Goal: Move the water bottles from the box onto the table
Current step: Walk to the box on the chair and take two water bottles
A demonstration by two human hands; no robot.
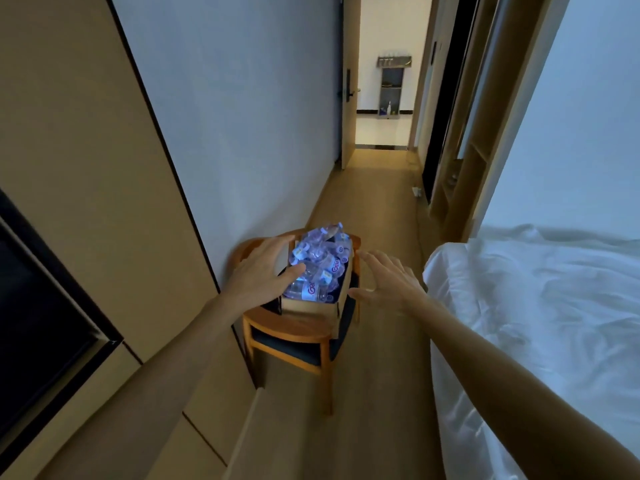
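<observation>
A cardboard box (304,308) stands on a wooden chair (291,332) ahead of me. It is heaped with several small clear water bottles (320,263) with white and blue labels. My left hand (263,271) reaches out at the box's left side, fingers spread and straight, its thumb in front of the bottles; it holds nothing. My right hand (388,282) is stretched out beside the box's right side, fingers straight, also with nothing in it. I cannot tell whether either hand touches the box. No table is in view.
A bed (540,306) with white bedding fills the right side. On the left runs a tan cabinet wall (90,202) with a dark panel (38,313). A narrow wood-floored hallway (381,202) leads past the chair to an open doorway.
</observation>
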